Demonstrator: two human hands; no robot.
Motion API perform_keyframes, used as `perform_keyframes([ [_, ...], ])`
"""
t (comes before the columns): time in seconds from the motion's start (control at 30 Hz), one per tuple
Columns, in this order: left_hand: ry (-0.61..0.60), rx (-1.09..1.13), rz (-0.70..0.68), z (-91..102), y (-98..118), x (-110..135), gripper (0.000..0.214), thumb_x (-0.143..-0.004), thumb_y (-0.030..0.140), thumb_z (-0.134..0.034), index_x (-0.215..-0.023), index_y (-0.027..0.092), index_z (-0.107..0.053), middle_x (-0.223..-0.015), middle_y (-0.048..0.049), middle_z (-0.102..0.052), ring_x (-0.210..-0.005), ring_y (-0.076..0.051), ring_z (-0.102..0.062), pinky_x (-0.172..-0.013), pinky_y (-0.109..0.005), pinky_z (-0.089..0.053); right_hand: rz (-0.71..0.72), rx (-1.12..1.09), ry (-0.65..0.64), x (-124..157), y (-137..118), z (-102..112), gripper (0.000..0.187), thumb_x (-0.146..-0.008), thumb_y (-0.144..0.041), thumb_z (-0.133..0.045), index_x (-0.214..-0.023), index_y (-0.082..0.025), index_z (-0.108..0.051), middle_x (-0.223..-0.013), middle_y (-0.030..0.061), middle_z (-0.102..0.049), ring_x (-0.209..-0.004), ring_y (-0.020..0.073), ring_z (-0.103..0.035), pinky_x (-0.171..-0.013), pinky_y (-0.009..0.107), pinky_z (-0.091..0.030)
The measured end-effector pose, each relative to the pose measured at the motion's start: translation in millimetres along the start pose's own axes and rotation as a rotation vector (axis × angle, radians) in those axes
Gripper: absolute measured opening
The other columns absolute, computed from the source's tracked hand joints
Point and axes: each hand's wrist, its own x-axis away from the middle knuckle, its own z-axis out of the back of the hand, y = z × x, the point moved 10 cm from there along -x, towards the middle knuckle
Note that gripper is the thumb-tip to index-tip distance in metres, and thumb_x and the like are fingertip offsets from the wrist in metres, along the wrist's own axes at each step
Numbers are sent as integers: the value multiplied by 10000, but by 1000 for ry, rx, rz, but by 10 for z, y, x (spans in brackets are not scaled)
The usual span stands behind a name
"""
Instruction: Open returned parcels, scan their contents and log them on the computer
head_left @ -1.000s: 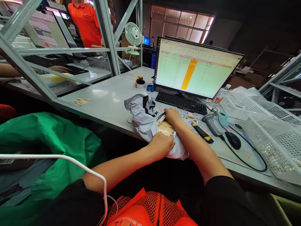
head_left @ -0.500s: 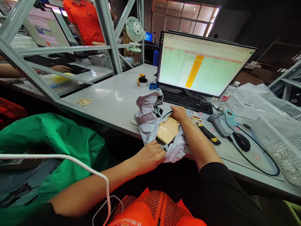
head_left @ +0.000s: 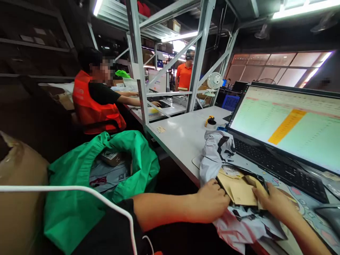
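Note:
A crumpled grey plastic mailer bag (head_left: 216,152) lies at the front edge of the white table (head_left: 183,136), torn wide at the top. A flat brown cardboard box (head_left: 240,187) shows through the tear. My left hand (head_left: 212,202) is closed on the mailer's near edge, just left of the box. My right hand (head_left: 273,203) rests on the box's right end, fingers curled against it. Behind the mailer stand a black keyboard (head_left: 276,164) and a monitor (head_left: 289,124) with a green spreadsheet.
A green sack (head_left: 87,177) holding parcels stands open on the floor at my left, beside a brown carton (head_left: 18,187). A tape roll (head_left: 211,123) sits farther back on the table. Beyond a metal rack (head_left: 138,67), a seated person in an orange vest (head_left: 92,102) works; another stands behind.
The view has swung left and lifted, so the green sack and co-workers show. The brown box is further out of the mailer; my right hand has moved onto its right end.

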Motion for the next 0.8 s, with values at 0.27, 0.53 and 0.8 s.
perform_keyframes([
  [0.27,157,55,-140,-241,492,-64,244,-976,392,-671,-950,154,-719,-816,-75,-754,-803,-232,-714,-831,-415,-474,-101,131,-14,220,-50,-14,517,-1056,-407,-259,-1210,-148,-680,-1019,215,-776,-895,369,-758,-734,422,-509],
  [0.53,165,42,-455,-311,693,215,112,-890,277,-732,-852,183,-688,-828,-41,-723,-817,-198,-662,-863,-385,-467,-44,120,136,42,67,35,447,-1081,-384,-315,-1175,-183,-703,-888,166,-769,-838,324,-742,-682,361,-435],
  [0.8,118,375,-268,-71,336,72,349,-1064,470,-605,-1047,148,-741,-968,-79,-771,-936,-202,-689,-893,-320,-527,69,-131,200,-171,176,71,478,-1000,-455,-366,-1153,-174,-721,-1024,164,-789,-956,328,-730,-784,387,-493],
])
